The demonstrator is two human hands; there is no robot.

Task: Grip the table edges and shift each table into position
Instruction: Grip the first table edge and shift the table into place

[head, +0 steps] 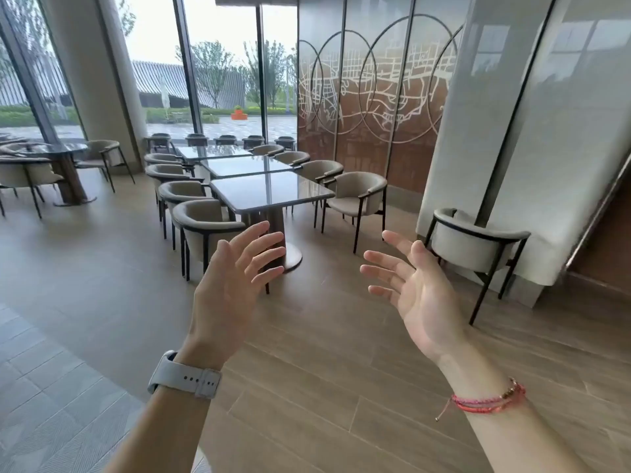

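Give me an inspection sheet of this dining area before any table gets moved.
Surface: wood-look plank floor, grey tiles at left.
Job's things: three glossy tables in a row, nearest table on a pedestal base, untouched.
Clutter: armchairs along both sides; lone chair by the wall.
Grippers: left hand and right hand open, raised, holding nothing, well short of the tables.
Cables: nothing seen.
Surroundings: round table at left, tall windows, patterned wall panel.

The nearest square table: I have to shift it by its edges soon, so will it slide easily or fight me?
The nearest table probably feels heavy: thick glossy top, stout single pedestal. The round base may drag on the floor. Its polished edge could be slippery.
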